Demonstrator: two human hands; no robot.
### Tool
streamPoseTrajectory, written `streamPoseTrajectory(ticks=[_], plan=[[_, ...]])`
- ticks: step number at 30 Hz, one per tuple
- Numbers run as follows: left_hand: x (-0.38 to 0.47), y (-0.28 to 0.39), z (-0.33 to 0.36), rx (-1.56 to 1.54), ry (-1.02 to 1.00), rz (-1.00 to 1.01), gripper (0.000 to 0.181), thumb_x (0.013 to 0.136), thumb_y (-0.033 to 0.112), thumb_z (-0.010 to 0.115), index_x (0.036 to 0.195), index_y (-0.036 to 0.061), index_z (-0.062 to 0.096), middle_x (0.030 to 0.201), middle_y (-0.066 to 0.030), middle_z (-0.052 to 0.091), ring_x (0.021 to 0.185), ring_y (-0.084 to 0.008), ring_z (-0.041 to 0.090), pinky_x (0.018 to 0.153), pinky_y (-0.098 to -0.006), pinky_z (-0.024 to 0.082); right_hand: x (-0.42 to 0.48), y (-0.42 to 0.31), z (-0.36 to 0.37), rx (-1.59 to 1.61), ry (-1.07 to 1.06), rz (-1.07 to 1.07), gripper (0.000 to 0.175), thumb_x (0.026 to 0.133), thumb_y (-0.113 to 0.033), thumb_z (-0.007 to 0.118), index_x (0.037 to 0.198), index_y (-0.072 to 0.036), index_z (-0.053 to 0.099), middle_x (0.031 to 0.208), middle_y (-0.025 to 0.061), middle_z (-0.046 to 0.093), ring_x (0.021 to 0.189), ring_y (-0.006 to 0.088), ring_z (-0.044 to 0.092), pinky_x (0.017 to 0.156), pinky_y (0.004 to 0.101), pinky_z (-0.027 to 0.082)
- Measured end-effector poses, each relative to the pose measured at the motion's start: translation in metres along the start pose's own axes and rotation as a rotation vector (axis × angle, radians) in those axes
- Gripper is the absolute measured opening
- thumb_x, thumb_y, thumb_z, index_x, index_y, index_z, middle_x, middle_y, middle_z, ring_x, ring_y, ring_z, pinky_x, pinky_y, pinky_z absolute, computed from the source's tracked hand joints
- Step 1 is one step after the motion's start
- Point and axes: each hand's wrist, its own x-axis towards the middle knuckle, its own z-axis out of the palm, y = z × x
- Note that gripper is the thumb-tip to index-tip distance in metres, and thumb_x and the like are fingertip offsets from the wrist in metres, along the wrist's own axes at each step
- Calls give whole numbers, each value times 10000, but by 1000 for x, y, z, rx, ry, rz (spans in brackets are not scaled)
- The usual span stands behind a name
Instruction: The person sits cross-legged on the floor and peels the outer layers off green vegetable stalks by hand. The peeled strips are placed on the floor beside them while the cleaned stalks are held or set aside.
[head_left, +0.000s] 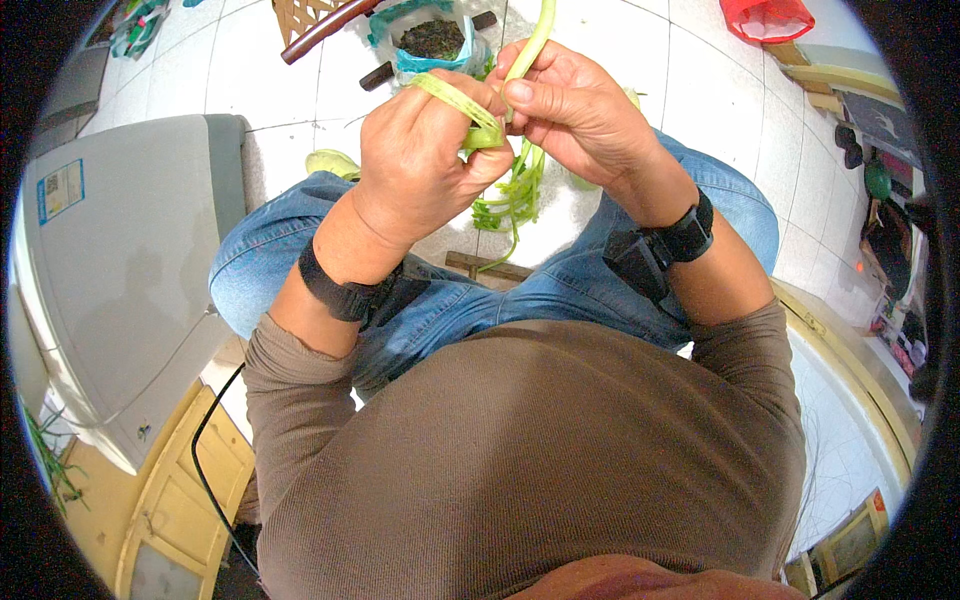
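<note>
My left hand (427, 154) is closed around a bent strip of light green celery stalk (459, 101), which loops over its fingers. Facing it, my right hand (581, 112) pinches a pale green celery stalk (534, 49) between thumb and fingers; the stalk points up past the picture's top edge. The fingertips of both hands meet near the stalk's lower end. Below the hands, thin green stems with leaves (517, 195) hang or lie over the floor between my knees; where they attach is hidden. Each wrist wears a black strap.
An open plastic bag (431, 45) with dark contents stands beyond my hands, near a woven basket (307, 15) with a brown bar. A grey refrigerator (127, 262) is at the left. A red bag (765, 19) lies at the top right, on the white tiled floor (712, 90).
</note>
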Motion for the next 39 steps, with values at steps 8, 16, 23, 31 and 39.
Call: streamPoseTrajectory(ticks=[8,16,23,31,39], plan=[[-1,5,-4,-51,-54,-156,195,652,64,713,797,60,583,763,-64,610,633,-229,610,565,-304,502,-2,-3,0,-29,-66,42,246,835,-149,687,1014,-37,560,867,24,579,745,107,552,699,235,477],[-2,0,-7,-277,-65,-444,131,687,53,677,794,52,601,737,-77,623,626,-208,613,561,-292,495,-1,-7,0,-59,-135,92,282,824,-137,695,1042,-29,554,911,58,607,776,147,611,713,250,516],[-1,-5,-12,-352,-26,-552,60,764,10,613,819,25,593,703,-21,585,583,-62,530,522,-211,436,-5,-10,1,-99,-213,187,316,803,-152,711,1044,-22,553,909,84,618,787,192,638,721,304,545],[0,-27,-20,-424,161,-764,49,870,55,572,910,41,597,787,57,515,687,-22,434,595,-166,361,-7,-3,1,-127,-404,240,281,778,-138,722,981,-29,561,876,85,619,783,192,626,727,311,533],[5,-55,-37,-505,320,-779,73,884,103,586,901,36,608,694,57,485,586,-19,378,515,-176,286,-15,0,-1,-208,-513,337,200,772,-22,679,933,-35,560,876,75,643,787,170,636,732,286,508]])
